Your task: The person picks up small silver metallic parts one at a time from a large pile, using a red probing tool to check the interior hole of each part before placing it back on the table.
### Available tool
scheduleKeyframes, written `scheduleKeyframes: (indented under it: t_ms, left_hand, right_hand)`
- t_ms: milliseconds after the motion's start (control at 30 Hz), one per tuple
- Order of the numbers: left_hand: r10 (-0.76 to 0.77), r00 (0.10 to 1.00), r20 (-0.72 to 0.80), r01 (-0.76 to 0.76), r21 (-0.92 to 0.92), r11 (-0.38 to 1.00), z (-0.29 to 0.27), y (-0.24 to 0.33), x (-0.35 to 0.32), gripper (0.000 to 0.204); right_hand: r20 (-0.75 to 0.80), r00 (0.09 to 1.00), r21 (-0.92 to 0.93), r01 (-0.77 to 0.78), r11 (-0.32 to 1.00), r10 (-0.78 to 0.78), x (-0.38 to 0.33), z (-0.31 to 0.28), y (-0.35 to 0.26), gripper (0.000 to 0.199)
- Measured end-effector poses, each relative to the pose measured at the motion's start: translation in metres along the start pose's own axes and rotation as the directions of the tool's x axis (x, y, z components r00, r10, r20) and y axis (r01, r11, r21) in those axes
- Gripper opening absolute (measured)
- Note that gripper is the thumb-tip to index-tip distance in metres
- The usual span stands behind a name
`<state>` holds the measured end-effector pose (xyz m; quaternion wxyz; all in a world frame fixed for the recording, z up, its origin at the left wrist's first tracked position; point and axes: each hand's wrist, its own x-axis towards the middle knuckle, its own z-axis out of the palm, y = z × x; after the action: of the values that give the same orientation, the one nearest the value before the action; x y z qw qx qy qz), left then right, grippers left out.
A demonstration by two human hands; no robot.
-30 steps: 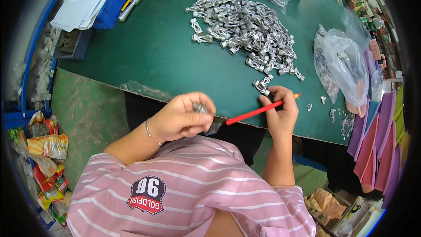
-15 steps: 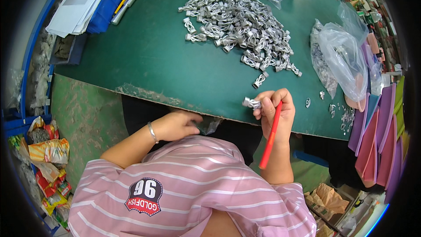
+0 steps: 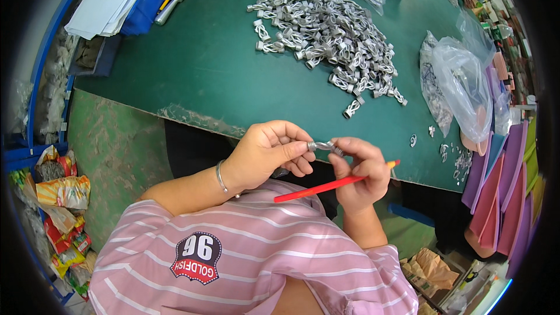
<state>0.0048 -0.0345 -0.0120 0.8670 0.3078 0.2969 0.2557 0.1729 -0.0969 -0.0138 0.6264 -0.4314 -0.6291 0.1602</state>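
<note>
A dark green surface (image 3: 192, 70) fills the upper view, its near edge worn and pale. On it lies a wide heap of small silvery wire coils (image 3: 326, 35), with clear plastic bags (image 3: 461, 81) to the right and stacked papers (image 3: 111, 0) on a blue folder at the far left corner. Coloured foam sheets (image 3: 501, 186) stand at the right; snack wrappers (image 3: 58, 192) crowd a blue shelf on the left.

Half a second ago the left hand (image 3: 262, 154) sat low by the surface edge and the red pencil (image 3: 335, 184) hung nearly upright from the right hand (image 3: 359, 172). Now both hands have met in front of the chest, just off the near edge, and the pencil has swung almost level.

One silvery coil piece (image 3: 324, 146) is pinched between the two hands — left thumb and forefinger on its left end, right fingertips on its right. Its long axis runs left to right, roughly along the surface edge. The pencil, tucked in the right fingers, points its tip right and slightly up.
</note>
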Motion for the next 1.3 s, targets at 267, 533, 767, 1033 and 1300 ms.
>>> scheduleKeyframes:
  t_ms: [267,533,767,1033,1300]
  left_hand:
    - [0.012,0.999,0.049,-0.001,-0.226,0.974,-0.01,-0.004,-0.001,0.018]
    - [0.09,0.996,0.004,-0.087,-0.224,0.971,-0.008,0.003,-0.003,0.019]
    - [0.095,0.995,0.01,-0.09,-0.212,0.973,-0.01,0.002,-0.003,0.02]
    - [0.042,0.996,0.081,-0.02,-0.261,0.965,-0.011,0.006,-0.003,0.021]
    - [0.203,0.978,-0.046,-0.2,0.052,0.978,0.001,0.006,-0.005,0.025]
  right_hand:
    - [0.052,0.993,0.046,-0.11,0.993,0.107,0.013,-0.004,0.009,0.033]
    - [-0.064,0.982,-0.566,-0.181,0.805,0.176,0.028,-0.016,0.042,0.032]
    - [-0.128,0.755,0.443,-0.536,0.719,0.643,0.02,-0.015,0.023,0.022]
    - [0.104,0.709,0.723,-0.536,0.437,0.698,0.01,-0.004,0.016,0.019]
    - [0.093,0.831,0.66,-0.464,0.59,0.549,-0.001,0.003,0.02,0.026]
